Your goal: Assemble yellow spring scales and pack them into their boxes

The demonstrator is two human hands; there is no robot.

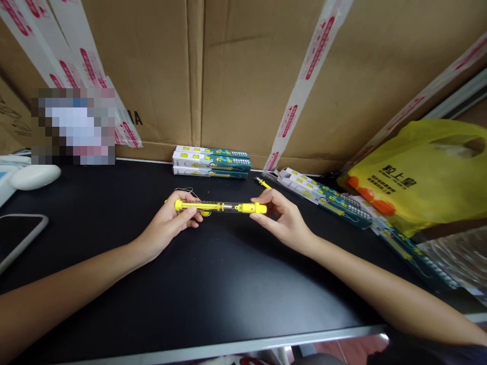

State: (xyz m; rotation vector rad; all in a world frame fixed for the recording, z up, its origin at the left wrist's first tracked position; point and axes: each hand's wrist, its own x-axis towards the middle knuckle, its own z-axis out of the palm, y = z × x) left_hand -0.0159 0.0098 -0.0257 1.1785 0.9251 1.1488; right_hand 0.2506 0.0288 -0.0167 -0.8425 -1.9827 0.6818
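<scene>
Level above the black table, a clear tubular spring scale point(211, 206) with yellow inner parts spans my two hands. My left hand point(177, 215) is closed around its left part, thumb lying along the tube. At the other end, my right hand point(283, 218) pinches the yellow end cap point(257, 208) between thumb and fingers. A thin bent metal wire point(185, 189) shows just behind my left hand. Below the tube a small rounded yellow piece point(206, 213) peeks out, mostly hidden. A slim yellow part with a dark tip point(263, 183) lies behind my right hand.
Stacked spring scale boxes point(211, 162) stand at the back against the cardboard point(243, 76). More boxes point(327, 197) lie to the right, by a yellow plastic bag point(426, 177) holding orange things. On the left are a phone point(21, 235) and a white rounded object point(36, 177).
</scene>
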